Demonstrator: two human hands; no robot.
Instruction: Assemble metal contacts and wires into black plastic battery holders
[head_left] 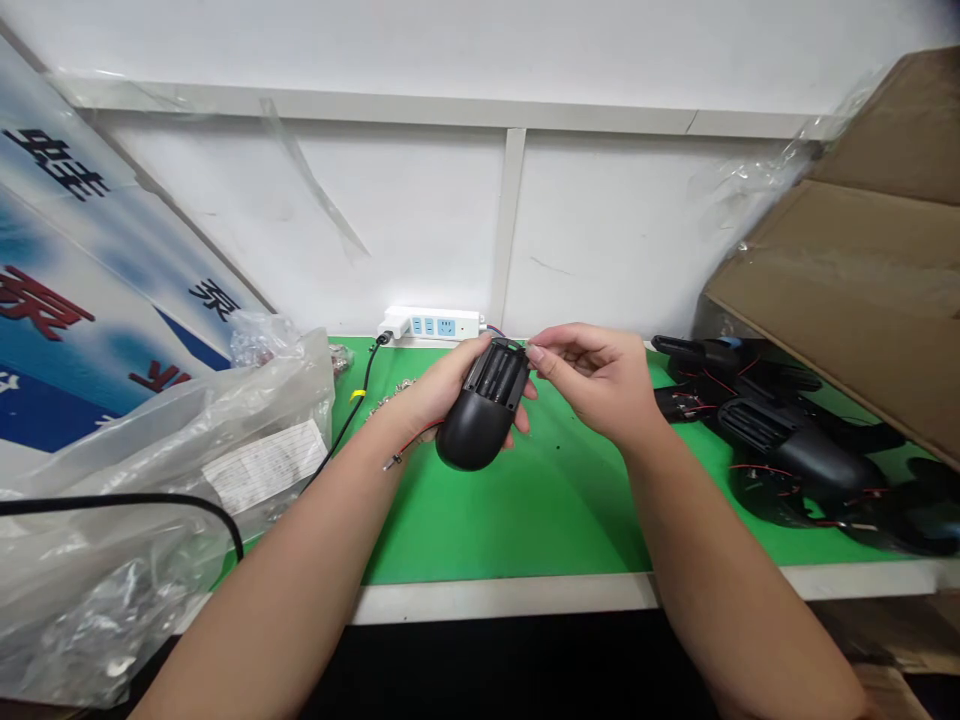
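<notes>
A black plastic housing (480, 425) with a rounded lower end and long slots like a battery compartment lies in my left hand (442, 385), whose fingers wrap round it from behind. A thin red and black wire with a small metal end (392, 461) hangs from its left side. At the housing's upper right corner, my right hand (600, 375) pinches with thumb and forefinger. Something small and pale seems to be at those fingertips, too small to name. Small metal parts (390, 398) lie on the green mat behind my left wrist.
A white power strip (439, 324) with a plugged-in black cable stands against the wall. Clear plastic bags (277, 400) cover the left side. Several black housings with red wires (795, 440) are piled at right, beneath a cardboard box (847, 250). The green mat (525, 530) ends at a white table edge.
</notes>
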